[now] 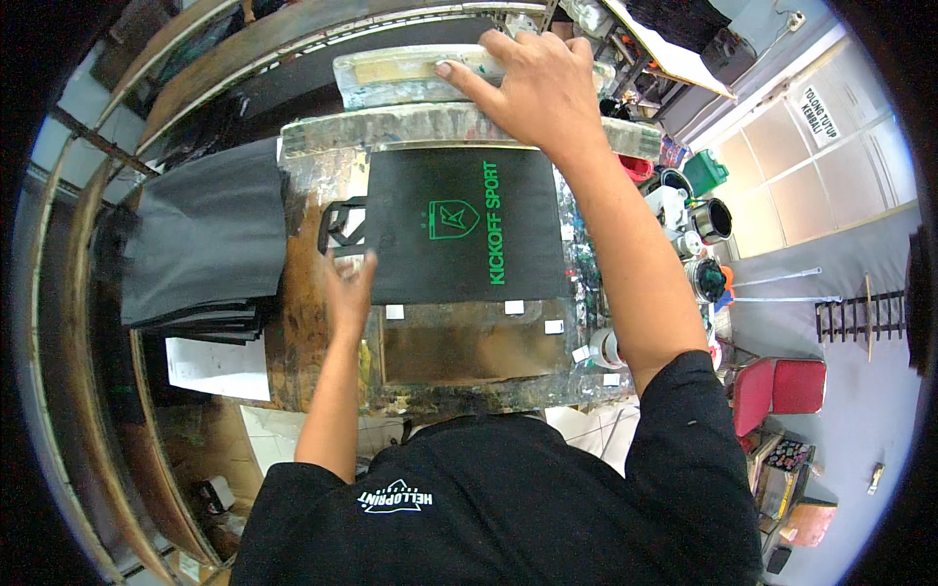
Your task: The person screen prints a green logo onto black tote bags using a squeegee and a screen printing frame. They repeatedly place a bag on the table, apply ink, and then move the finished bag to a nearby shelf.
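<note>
A black tote bag (401,273) lies flat on the work table, its handle loop pointing left. Its face carries a green shield emblem and green lettering running sideways. Beside the handle, my left hand (346,290) is slightly blurred, with thumb and fingers apart and nothing visible between them. At the far side, my right hand (542,86) is closed over a pale, ink-smeared squeegee (401,76), thumb on its near face and fingers over the far edge. The stained wooden bar of a printing frame (391,128) runs along the bag's far edge, below that hand.
To the left lies a stack of black bags (210,234) above a white sheet or box (220,369). Ink pots (710,221) and a green container (704,173) crowd the right side. Curved-looking racks (88,293) line the left; a red chair (782,389) stands right.
</note>
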Demonstrator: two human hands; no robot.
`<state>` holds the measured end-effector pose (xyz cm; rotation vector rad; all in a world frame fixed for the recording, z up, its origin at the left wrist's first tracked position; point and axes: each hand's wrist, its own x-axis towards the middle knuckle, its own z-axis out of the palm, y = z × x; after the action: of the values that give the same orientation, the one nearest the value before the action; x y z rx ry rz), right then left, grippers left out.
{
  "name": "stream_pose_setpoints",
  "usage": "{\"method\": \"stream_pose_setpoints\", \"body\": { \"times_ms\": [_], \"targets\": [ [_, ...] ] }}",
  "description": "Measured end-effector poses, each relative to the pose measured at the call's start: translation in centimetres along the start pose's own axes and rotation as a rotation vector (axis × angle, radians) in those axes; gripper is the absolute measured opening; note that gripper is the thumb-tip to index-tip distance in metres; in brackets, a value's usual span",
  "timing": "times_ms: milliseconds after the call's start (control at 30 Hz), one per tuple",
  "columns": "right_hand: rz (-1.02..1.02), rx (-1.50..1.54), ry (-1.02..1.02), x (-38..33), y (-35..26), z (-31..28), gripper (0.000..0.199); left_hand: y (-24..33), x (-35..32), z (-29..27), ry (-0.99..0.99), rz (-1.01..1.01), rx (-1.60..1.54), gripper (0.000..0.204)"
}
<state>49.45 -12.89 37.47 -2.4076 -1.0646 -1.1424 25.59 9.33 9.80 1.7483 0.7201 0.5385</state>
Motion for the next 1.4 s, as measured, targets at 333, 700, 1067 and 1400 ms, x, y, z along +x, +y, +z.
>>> {"method": "stream_pose_setpoints", "body": {
  "times_ms": [333,700,1067,1400],
  "targets": [
    [0.015,-0.043,-0.064,1.7,1.2,0.0,0.064,-4.5,-0.2,3.3,-0.184,-0.198,0.877,0.094],
    [0.051,-0.003,-0.087,1.8,0.8,-0.4,0.065,-5.3,-0.2,2.6,-0.171,-0.081,0.454,0.055],
    [0.029,-0.037,-0.119,2.1,0.5,-0.5,0.067,8.3,-2.7,-0.3,-0.118,-0.291,-0.539,0.034],
    [0.065,-0.036,-0.221,1.6,0.1,-0.9,0.074,-4.0,-15.9,-12.3,-0.076,-0.505,-0.388,0.034]
  ]
}}
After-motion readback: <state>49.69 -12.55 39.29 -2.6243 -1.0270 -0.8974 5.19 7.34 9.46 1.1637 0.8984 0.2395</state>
